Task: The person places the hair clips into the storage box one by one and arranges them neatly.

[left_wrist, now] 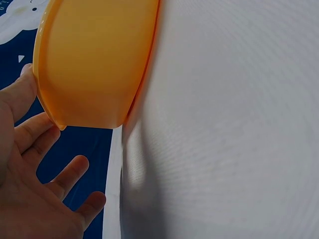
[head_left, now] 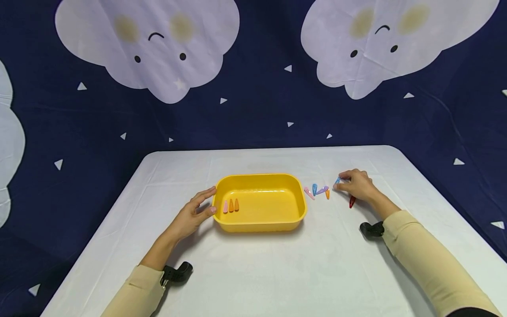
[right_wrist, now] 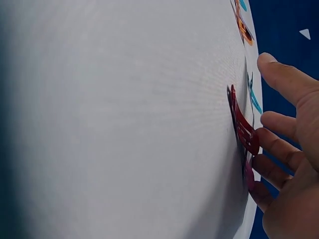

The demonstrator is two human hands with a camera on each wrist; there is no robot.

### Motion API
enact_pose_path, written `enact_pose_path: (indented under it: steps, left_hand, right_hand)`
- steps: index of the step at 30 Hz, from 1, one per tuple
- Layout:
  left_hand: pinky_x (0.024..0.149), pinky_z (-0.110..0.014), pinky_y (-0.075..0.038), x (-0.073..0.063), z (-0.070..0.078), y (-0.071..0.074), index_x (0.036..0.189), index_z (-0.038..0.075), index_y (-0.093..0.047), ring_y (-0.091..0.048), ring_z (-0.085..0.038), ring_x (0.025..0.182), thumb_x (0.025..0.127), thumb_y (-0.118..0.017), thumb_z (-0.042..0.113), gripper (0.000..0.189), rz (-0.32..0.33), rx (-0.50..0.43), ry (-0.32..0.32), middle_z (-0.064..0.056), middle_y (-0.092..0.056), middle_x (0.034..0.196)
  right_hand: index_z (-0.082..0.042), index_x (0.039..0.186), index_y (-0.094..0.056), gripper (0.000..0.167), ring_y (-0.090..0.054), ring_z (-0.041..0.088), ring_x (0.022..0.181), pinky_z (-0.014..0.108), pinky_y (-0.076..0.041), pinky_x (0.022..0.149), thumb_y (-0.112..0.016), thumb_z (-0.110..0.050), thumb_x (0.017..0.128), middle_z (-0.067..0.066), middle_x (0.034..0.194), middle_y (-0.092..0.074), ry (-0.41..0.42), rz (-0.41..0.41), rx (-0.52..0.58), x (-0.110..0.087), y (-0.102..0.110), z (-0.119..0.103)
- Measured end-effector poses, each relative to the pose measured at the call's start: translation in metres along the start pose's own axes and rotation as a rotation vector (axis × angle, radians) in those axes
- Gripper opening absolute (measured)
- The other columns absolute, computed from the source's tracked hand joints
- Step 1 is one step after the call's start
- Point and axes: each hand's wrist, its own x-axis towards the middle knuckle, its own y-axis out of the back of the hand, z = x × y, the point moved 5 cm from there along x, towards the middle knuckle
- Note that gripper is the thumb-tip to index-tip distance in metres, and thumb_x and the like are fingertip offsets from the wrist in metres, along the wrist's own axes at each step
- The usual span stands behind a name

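Observation:
My left hand (head_left: 192,215) is at the left end of a yellow plastic tray (head_left: 261,226), its thumb and fingertips against the rim. In the left wrist view the other fingers spread below the tray's corner. On the right, my right hand (head_left: 358,185) hovers low over the table, thumb and index finger apart on either side of a blue hair clip (right_wrist: 255,97). A red hair clip (right_wrist: 243,127) lies beneath its fingers, with a magenta clip (right_wrist: 249,174) beside it, partly hidden by the fingertips.
Inside the tray, at its left, lie a pink clip (head_left: 225,207) and two orange clips (head_left: 231,205). Between tray and right hand are another pink clip (head_left: 309,193), a blue one (head_left: 314,189), a purple one (head_left: 322,190) and an orange one (head_left: 327,194). A white cloth (head_left: 277,273) covers the table.

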Motion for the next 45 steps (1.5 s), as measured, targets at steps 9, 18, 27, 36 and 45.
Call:
enact_pose_path:
  steps: [9, 18, 27, 36, 45]
  left_hand:
    - [0.111, -0.064, -0.020, -0.0005, -0.0001, 0.0006, 0.142, 0.009, -0.042, -0.024, -0.035, 0.144, 0.093, -0.060, 0.021, 0.054, -0.004, 0.001, 0.000, -0.011, -0.035, 0.152]
    - [0.112, -0.064, -0.020, -0.0008, 0.0002, -0.0002, 0.142, 0.010, -0.042, -0.023, -0.034, 0.144, 0.093, -0.059, 0.019, 0.053, -0.010, -0.005, 0.009, -0.010, -0.034, 0.152]
    - [0.112, -0.064, -0.020, -0.0010, 0.0005, 0.0002, 0.142, 0.009, -0.042, -0.023, -0.034, 0.144, 0.093, -0.059, 0.020, 0.054, -0.006, -0.007, 0.009, -0.010, -0.034, 0.152]
    - [0.111, -0.064, -0.021, -0.0010, 0.0008, 0.0003, 0.142, 0.009, -0.042, -0.024, -0.035, 0.143, 0.093, -0.060, 0.021, 0.054, -0.007, -0.004, 0.006, -0.011, -0.034, 0.152]
    - [0.112, -0.063, -0.020, -0.0005, 0.0001, 0.0000, 0.142, 0.009, -0.042, -0.023, -0.034, 0.144, 0.093, -0.059, 0.022, 0.054, -0.009, -0.006, 0.010, -0.010, -0.034, 0.152]
  right_hand:
    - [0.004, 0.127, -0.055, 0.063, -0.033, 0.044, 0.117, 0.059, -0.025, 0.094, -0.069, -0.039, 0.083, 0.030, 0.129, -0.047, 0.007, 0.013, 0.002, -0.0011, -0.0019, 0.0012]
    - [0.003, 0.124, -0.057, 0.060, -0.035, 0.043, 0.115, 0.056, -0.027, 0.090, -0.070, -0.038, 0.082, 0.029, 0.128, -0.048, 0.013, 0.030, -0.018, -0.0019, -0.0020, -0.0005]
    - [0.004, 0.124, -0.058, 0.061, -0.036, 0.040, 0.112, 0.052, -0.028, 0.088, -0.070, -0.038, 0.082, 0.028, 0.126, -0.047, 0.002, 0.038, -0.019, -0.0011, -0.0043, -0.0024]
    - [0.003, 0.127, -0.056, 0.064, -0.035, 0.043, 0.115, 0.057, -0.028, 0.092, -0.071, -0.039, 0.081, 0.029, 0.129, -0.046, 0.023, 0.009, -0.025, -0.0013, -0.0028, 0.0011]
    - [0.001, 0.127, -0.057, 0.059, -0.035, 0.045, 0.118, 0.058, -0.028, 0.095, -0.071, -0.034, 0.082, 0.028, 0.128, -0.046, 0.031, 0.007, -0.049, -0.0006, -0.0029, 0.0021]
